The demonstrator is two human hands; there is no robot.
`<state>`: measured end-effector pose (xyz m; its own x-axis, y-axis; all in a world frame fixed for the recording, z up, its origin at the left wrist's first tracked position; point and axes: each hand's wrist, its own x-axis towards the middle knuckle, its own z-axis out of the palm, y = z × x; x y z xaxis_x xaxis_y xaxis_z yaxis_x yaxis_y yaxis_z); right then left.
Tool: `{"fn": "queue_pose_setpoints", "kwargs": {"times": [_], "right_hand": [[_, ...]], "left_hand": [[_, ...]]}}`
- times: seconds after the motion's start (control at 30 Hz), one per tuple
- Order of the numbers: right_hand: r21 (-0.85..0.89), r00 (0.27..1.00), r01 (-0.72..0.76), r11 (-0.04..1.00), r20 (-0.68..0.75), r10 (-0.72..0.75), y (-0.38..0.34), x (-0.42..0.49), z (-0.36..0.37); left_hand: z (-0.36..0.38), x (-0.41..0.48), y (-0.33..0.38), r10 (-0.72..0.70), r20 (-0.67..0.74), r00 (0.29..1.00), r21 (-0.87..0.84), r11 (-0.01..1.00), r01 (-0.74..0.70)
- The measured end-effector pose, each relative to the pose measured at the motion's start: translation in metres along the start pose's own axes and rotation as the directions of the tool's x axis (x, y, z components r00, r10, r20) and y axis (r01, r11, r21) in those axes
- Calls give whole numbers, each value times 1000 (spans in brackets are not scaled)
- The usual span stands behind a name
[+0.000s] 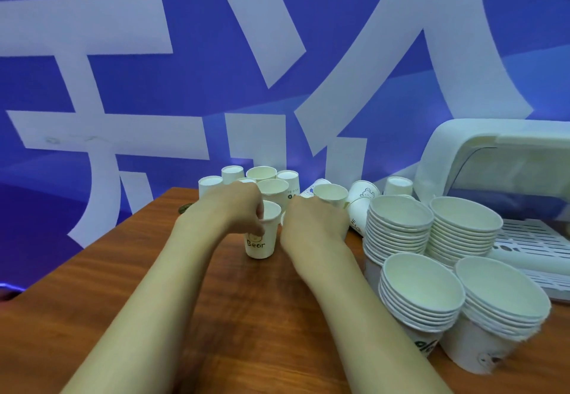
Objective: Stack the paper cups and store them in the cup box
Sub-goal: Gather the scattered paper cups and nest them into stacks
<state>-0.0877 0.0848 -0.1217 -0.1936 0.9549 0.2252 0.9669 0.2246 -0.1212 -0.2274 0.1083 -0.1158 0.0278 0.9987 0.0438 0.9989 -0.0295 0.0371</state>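
In the head view, the left hand (243,208) is seen closed round the rim of an upright paper cup printed "Bear" (260,240). The cup is pinched between thumb and fingers and stands on the wooden table (216,316), just below that hand.

The right hand (314,224) is turned with its back to the camera and its fingers are curled away out of sight. A white cup (331,194) is seen right at its knuckles, but whether it is held cannot be told.

Loose cups (262,177) are clustered just beyond both hands, some upright and some tipped over.

Four stacks of nested cups (419,295) are grouped to the right of the right hand. Past them, further right, the white cup box (481,146) is seen with its lid raised and a slatted tray (530,239) exposed.

A blue backdrop (185,85) with large white characters is seen behind the table.
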Motion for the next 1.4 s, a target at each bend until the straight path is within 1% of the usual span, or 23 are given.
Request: {"fn": "queue_pose_setpoints", "kwargs": {"times": [0.1,0.2,0.37,0.4,0.47,0.53,0.57,0.67,0.77,0.83,0.87,0.93,1.0,1.07,1.2,1.27,1.4], "right_hand": [[13,1000,25,1000,11,-25,-2,-3,-3],[68,999,43,997,1,-43,-2,-4,-11],[190,997,47,981,-66,-35,1,-16,-42],[214,994,54,975,-105,-32,3,-19,-51],[235,970,78,969,-244,-19,7,-27,-67],[227,931,94,969,-366,-4,14,-37,-84],[228,915,89,970,-403,11,18,-42,-91],[255,904,78,964,-427,40,34,-56,-113],[233,880,74,970,-472,46,61,-73,-133],[161,855,46,986,-517,44,88,-88,-146],[117,849,19,993,-527,46,103,-97,-154],[62,866,-49,997,-494,73,133,-116,-169],[22,906,-105,994,-411,105,155,-129,-180],[-13,934,-130,991,-336,118,169,-133,-185],[19,971,-107,994,-215,108,173,-132,-184],[14,982,-86,996,-165,87,170,-130,-180],[-35,991,-72,997,-119,68,162,-123,-172]], "left_hand": [[-2,-3,5,8,56,998,-9,1000,-8],[-11,-7,8,18,47,999,6,1000,-19],[-42,-29,17,16,-143,990,33,999,-12],[-49,-36,21,22,-183,983,34,999,-16],[-62,-52,31,37,-277,960,7,999,-36],[-73,-68,41,52,-391,919,-28,997,-69],[-78,-75,45,60,-449,892,-35,996,-85],[-90,-90,54,82,-596,799,-62,987,-148],[-96,-102,65,117,-716,688,-140,942,-306],[-98,-109,75,147,-770,621,-157,900,-407],[-98,-113,83,167,-782,600,-155,881,-448],[-95,-121,100,239,-768,594,-159,827,-539],[-89,-128,118,339,-716,611,-170,764,-623],[-82,-130,132,413,-668,619,-163,730,-664],[-68,-128,146,472,-586,659,-163,728,-666],[-62,-125,149,486,-564,667,-124,749,-651],[-57,-122,151,471,-554,686,-63,799,-598]]}}
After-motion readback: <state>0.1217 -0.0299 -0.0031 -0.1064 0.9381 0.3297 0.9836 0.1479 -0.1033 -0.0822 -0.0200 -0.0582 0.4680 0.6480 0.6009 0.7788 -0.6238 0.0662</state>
